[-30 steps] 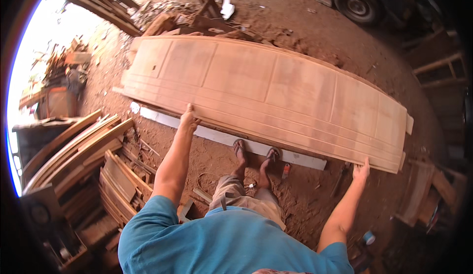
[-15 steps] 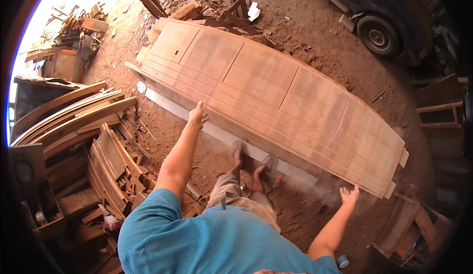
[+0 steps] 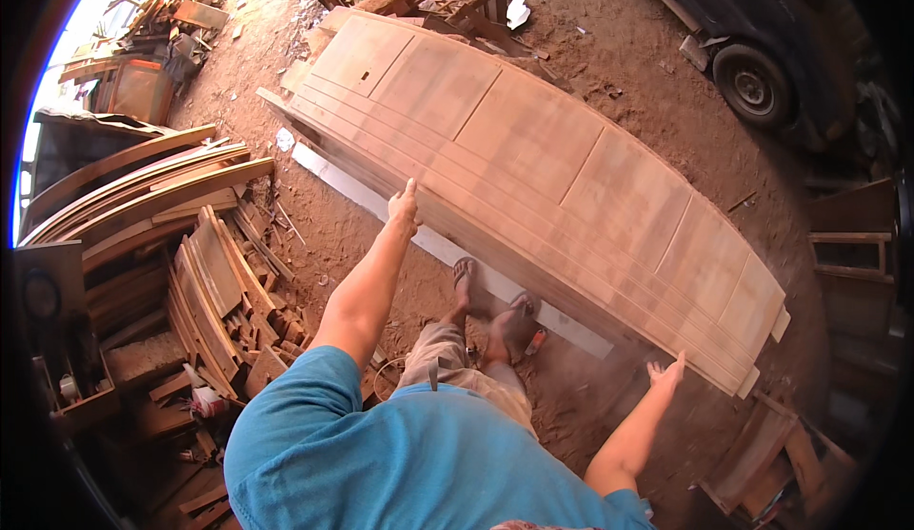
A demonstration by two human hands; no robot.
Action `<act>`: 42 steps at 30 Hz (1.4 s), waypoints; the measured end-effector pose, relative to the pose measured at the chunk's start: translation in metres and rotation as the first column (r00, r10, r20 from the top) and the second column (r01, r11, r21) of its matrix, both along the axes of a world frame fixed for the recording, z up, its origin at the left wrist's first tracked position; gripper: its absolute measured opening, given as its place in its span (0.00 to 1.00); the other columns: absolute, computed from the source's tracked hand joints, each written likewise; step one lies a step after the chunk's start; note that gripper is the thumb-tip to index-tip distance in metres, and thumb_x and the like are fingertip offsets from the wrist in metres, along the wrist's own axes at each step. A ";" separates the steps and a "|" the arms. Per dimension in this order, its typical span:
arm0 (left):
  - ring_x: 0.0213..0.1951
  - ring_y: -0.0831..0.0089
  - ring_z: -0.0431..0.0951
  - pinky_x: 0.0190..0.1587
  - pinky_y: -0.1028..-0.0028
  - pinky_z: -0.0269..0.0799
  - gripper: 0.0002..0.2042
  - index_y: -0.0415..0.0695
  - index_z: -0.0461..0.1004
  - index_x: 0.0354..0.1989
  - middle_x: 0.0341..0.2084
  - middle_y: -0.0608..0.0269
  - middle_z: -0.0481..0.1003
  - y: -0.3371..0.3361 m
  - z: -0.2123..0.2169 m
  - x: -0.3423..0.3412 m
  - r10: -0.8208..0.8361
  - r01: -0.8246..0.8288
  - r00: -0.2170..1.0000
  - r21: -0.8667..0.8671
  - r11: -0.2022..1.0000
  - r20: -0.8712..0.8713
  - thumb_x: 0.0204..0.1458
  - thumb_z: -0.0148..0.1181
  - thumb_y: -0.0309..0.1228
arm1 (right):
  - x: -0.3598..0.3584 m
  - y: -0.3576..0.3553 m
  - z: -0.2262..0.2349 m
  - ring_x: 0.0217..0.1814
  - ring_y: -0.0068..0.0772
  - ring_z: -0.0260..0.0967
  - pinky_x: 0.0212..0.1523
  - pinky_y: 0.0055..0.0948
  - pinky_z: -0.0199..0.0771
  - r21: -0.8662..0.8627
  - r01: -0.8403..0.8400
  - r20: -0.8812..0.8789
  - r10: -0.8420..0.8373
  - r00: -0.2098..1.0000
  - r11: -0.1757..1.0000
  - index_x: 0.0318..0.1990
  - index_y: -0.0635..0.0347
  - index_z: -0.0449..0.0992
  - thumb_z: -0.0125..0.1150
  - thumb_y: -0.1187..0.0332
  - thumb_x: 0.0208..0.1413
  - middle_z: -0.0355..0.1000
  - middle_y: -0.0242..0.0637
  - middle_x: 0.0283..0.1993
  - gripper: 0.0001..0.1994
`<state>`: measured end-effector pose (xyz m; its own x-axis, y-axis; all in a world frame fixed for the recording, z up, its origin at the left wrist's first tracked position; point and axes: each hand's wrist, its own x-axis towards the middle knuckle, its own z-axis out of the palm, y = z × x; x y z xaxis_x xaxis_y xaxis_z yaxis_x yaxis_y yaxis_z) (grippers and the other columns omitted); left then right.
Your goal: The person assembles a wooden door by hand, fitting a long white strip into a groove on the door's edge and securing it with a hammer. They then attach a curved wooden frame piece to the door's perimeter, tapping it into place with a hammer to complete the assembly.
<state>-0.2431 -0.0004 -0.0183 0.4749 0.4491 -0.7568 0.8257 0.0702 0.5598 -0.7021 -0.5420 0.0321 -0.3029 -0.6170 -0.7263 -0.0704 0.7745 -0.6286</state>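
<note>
Since a second ago, both hands have lifted off the wooden door (image 3: 562, 187), which lies tilted over the pale board (image 3: 381, 201). Left hand (image 3: 405, 208) hovers open-fingered at its near edge; right hand (image 3: 665, 375), spread, holds nothing. Dust blurs the door's lower corner.

Your wooden door (image 3: 552, 168) lies across the frame's centre; stacked planks (image 3: 181, 244) sit at left, a car wheel (image 3: 754, 87) upper right, your feet (image 3: 495, 316) below the door.

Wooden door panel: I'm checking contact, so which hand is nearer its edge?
Left. The left hand touches the wooden door panel at its near edge; the right hand hangs open just off its corner.
</note>
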 end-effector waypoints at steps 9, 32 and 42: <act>0.59 0.55 0.76 0.58 0.54 0.77 0.31 0.34 0.59 0.70 0.65 0.44 0.68 0.006 -0.030 0.012 0.095 -0.026 0.982 -0.385 0.922 0.160 0.65 0.60 0.39 | 0.006 -0.005 -0.042 0.74 0.56 0.56 0.71 0.53 0.67 -0.113 -0.022 0.292 0.054 0.955 0.993 0.72 0.72 0.52 0.67 0.60 0.63 0.52 0.55 0.74 0.40; 0.42 0.64 0.83 0.41 0.65 0.80 0.30 0.38 0.61 0.70 0.42 0.53 0.81 0.047 -0.004 -0.114 -0.254 0.272 0.958 -0.145 0.951 0.133 0.63 0.63 0.37 | 0.019 0.065 -0.040 0.73 0.57 0.61 0.68 0.44 0.69 -0.017 -0.254 -0.076 0.252 0.965 0.967 0.70 0.80 0.55 0.63 0.54 0.63 0.56 0.60 0.73 0.40; 0.26 0.70 0.81 0.28 0.70 0.75 0.22 0.41 0.77 0.43 0.29 0.61 0.80 0.260 -0.033 -0.240 -0.073 0.066 0.995 -0.123 0.990 -0.061 0.66 0.55 0.51 | 0.036 0.223 -0.076 0.62 0.55 0.70 0.58 0.45 0.76 0.238 -0.624 -0.092 0.657 0.749 0.745 0.67 0.74 0.63 0.63 0.59 0.65 0.64 0.58 0.66 0.31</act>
